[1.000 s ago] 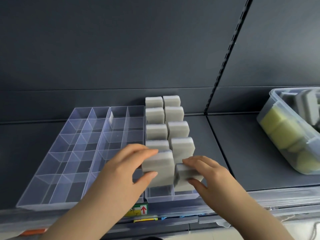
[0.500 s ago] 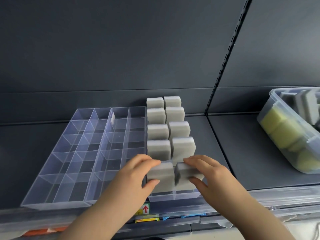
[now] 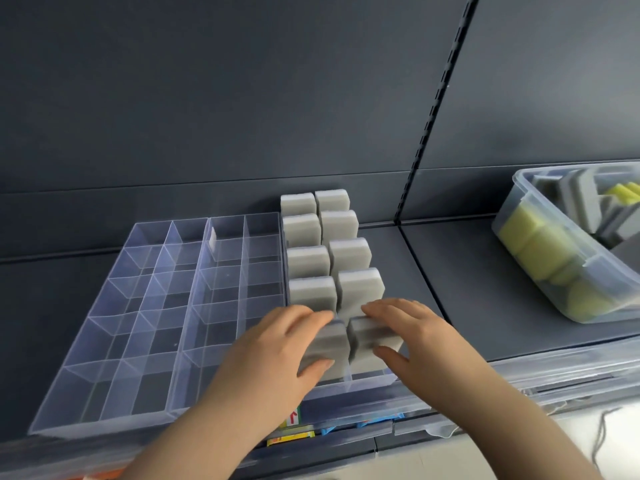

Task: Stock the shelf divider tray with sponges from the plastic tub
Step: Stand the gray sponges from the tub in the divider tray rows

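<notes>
left hand point(image 3: 277, 344) grips left sponge point(image 3: 329, 344), thumb in front, fingers behind | right hand point(image 3: 415, 337) grips right sponge point(image 3: 367, 337) likewise | both sponges upright, side by side in tray point(image 3: 367, 384) front cells, under the hands | tub point(image 3: 554, 220) well right, nearer right hand

The plastic tub point(image 3: 588, 299) runs off the right edge, hiding part of its load. The left hand point(image 3: 277, 348) and right hand point(image 3: 419, 337) cover much of the two front sponges point(image 3: 363, 339). The shelf labels point(image 3: 292, 437) sit partly behind the left forearm point(image 3: 207, 427), print unreadable.
</notes>
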`<state>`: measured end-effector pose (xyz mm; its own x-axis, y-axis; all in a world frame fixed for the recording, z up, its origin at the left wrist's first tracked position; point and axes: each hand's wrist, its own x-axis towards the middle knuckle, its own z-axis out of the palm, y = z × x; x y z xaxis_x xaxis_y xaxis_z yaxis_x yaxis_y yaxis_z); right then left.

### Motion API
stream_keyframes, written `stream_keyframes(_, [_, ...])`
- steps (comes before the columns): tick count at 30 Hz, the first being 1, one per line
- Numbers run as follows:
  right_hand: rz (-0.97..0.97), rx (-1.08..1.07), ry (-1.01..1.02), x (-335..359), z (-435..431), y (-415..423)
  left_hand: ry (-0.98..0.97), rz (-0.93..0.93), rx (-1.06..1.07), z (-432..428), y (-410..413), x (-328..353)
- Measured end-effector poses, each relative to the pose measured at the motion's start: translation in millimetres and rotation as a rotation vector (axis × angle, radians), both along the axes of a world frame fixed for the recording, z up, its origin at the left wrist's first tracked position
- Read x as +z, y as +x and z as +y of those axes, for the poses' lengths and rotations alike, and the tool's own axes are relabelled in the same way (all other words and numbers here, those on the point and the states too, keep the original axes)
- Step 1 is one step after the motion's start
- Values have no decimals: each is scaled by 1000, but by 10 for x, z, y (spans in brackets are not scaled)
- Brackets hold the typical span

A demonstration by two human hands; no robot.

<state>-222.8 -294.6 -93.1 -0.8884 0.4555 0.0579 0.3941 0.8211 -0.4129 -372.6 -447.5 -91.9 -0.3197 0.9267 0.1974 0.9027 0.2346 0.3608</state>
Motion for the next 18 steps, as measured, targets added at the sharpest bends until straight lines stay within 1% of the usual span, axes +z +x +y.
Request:
stream_keyframes(2, [5,-10,5,38,-5,9,69,51,-55,42,-17,36])
stream_keyframes(6, [99,-89,-22,182,-42,75,201,8,-128,157,-24,122])
stream_keyframes(8, [179,-150,-1,249,-47,139,265,6,-160,269,-1,175])
stream_keyframes(11, [226,-246,55,330,-13,291,345,32,-204,496,100,253])
stream_keyframes(14, [250,-335,90,401,52,563,375,44,-265,727,310,298])
stream_keyframes(18, [281,-460,94,435,155,1114,365,7,-350,990,767,290])
